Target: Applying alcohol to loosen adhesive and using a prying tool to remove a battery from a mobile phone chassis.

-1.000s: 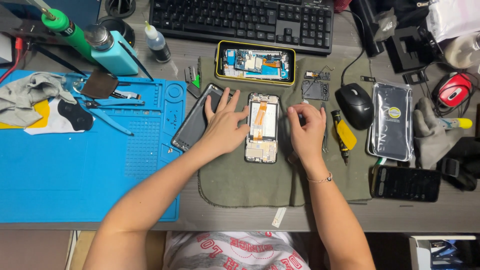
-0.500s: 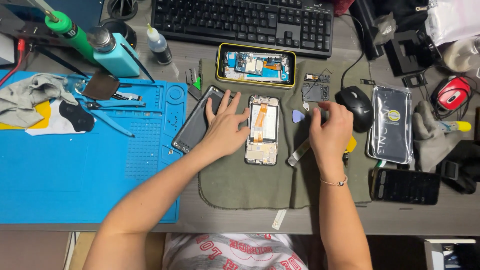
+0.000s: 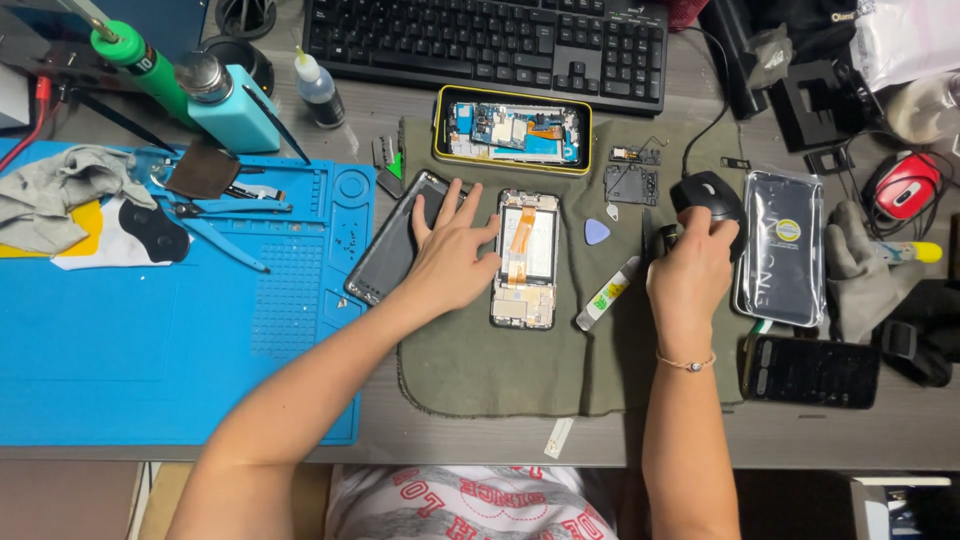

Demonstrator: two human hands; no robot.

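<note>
From the head camera, looking straight down at a cluttered grey desk (image 3: pixel 480 440), an olive-green cloth mat (image 3: pixel 500 370) lies spread in the middle. On it rests an opened smartphone frame with its back off, showing an orange flex cable and bare circuit boards (image 3: pixel 525 258).

The left hand (image 3: pixel 452 258) lies flat with fingers spread. Its palm and thumb side press along the left edge of the opened phone, and its fingertips reach over a dark glass phone back panel (image 3: pixel 392 245) lying tilted just to the left, half on the mat and half on a blue silicone repair mat (image 3: pixel 120 370). The hand grips nothing; it only bears down.

The right hand (image 3: pixel 690 270) is to the right of the phone, well clear of it, curled around a small dark tool (image 3: pixel 660 240) at the near edge of a black computer mouse (image 3: pixel 708 195). The fingers are closed, though what exactly the tool is cannot be told. Between this hand and the phone lie a white tube with a green label (image 3: pixel 606 294) and a blue triangular plastic pick (image 3: pixel 596 232).

Above the phone a shallow yellow-rimmed tray (image 3: pixel 438 130) holds another opened phone body with blue and silver parts (image 3: pixel 515 133). Right of it sit two small dark circuit pieces (image 3: pixel 632 185). Further right a clear plastic bag with a dark phone case inside (image 3: pixel 782 245) lies beside a black phone (image 3: pixel 812 372). A black keyboard (image 3: pixel 480 40) runs along the top.
</note>
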